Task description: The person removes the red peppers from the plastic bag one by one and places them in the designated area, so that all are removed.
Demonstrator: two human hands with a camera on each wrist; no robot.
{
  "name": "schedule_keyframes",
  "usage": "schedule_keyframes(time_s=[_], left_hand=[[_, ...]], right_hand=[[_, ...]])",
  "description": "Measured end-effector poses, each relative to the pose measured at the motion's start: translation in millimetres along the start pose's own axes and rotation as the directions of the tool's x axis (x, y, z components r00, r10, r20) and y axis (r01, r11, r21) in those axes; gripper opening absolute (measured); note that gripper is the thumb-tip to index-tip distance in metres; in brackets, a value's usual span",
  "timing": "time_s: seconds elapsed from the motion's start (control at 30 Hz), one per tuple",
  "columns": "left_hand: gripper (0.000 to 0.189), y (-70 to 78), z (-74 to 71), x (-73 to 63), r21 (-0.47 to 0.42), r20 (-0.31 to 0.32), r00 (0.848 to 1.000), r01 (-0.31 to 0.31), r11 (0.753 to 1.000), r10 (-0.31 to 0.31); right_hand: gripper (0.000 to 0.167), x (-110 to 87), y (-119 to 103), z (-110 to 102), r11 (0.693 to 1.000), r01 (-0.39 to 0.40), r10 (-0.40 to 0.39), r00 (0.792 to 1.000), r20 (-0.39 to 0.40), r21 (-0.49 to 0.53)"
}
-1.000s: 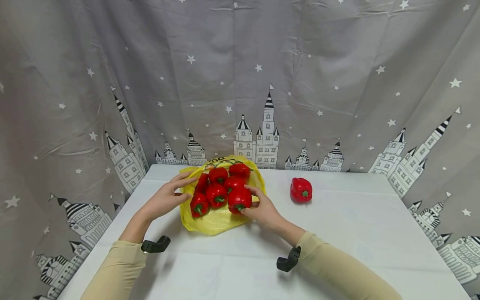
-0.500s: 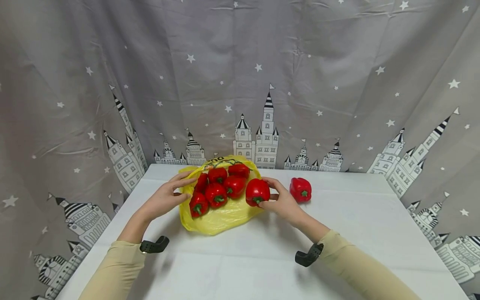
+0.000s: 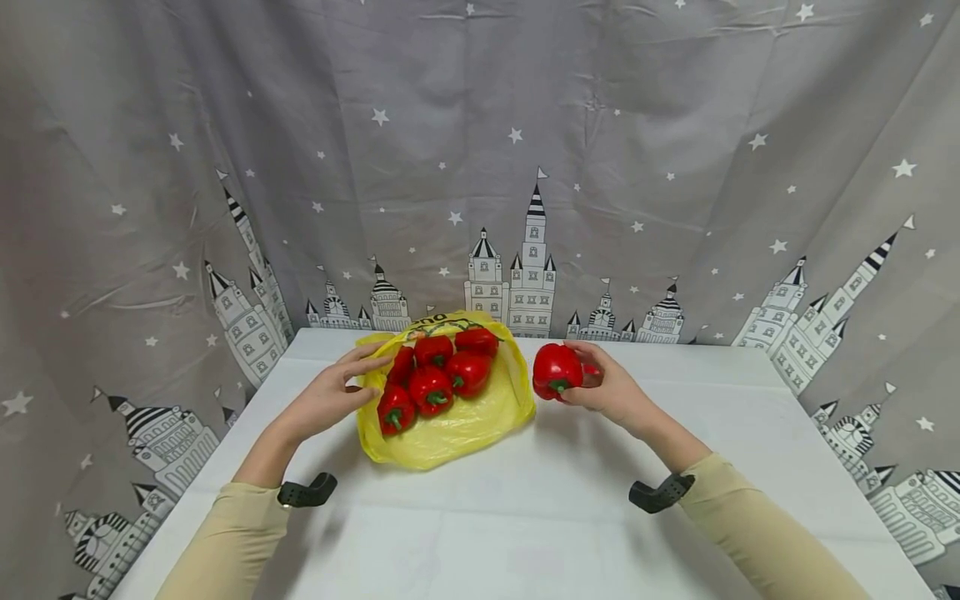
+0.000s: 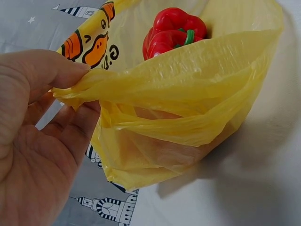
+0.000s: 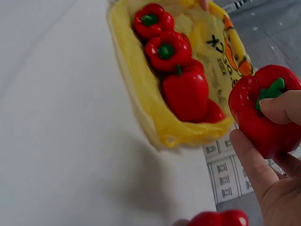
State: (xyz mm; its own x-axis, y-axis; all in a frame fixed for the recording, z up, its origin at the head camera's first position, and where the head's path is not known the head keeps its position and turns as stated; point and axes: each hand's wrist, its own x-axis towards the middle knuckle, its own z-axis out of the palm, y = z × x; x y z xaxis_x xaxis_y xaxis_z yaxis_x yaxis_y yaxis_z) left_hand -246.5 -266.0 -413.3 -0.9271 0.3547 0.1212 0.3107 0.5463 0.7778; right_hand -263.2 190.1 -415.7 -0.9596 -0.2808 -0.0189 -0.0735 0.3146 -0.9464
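Note:
My left hand (image 3: 328, 400) pinches the left rim of a yellow plastic bag (image 3: 450, 435); in the left wrist view, thumb and fingers close on its bunched edge. Several red bell peppers (image 3: 431, 390) with green stems lie inside the bag, whose mouth faces me. To the right of the bag, my right hand (image 3: 617, 398) holds another red bell pepper (image 3: 552, 370). The right wrist view shows the thumb (image 5: 282, 107) against its green stem and the fingers beneath. Behind this hand, a further bell pepper (image 3: 592, 377) is mostly hidden.
The white-covered table (image 3: 480, 517) lies under everything. A grey curtain (image 3: 420, 167) printed with castles and stars hangs behind the table and along its sides. A black wrist camera (image 3: 660, 493) juts out below the right sleeve, and another camera (image 3: 307, 490) below the left.
My right hand has lifted a bell pepper out of the bag and carried it right, in front of the bell pepper on the table. The left hand stays at the bag's rim.

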Motion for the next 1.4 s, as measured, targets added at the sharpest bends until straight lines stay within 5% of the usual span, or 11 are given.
schedule_keyframes(time_s=[0.6, 1.4], left_hand=[[0.05, 0.8, -0.2, -1.6, 0.012, -0.006, 1.0, -0.001, 1.0, 0.001], [0.05, -2.4, 0.3, -0.5, 0.008, -0.003, 1.0, 0.002, 1.0, -0.002]], right_hand=[[0.09, -11.0, 18, -74, 0.999, 0.008, -0.01, 0.998, -0.059, -0.035], [0.09, -17.6, 42, -126, 0.996, -0.043, 0.036, 0.995, -0.097, -0.077]])
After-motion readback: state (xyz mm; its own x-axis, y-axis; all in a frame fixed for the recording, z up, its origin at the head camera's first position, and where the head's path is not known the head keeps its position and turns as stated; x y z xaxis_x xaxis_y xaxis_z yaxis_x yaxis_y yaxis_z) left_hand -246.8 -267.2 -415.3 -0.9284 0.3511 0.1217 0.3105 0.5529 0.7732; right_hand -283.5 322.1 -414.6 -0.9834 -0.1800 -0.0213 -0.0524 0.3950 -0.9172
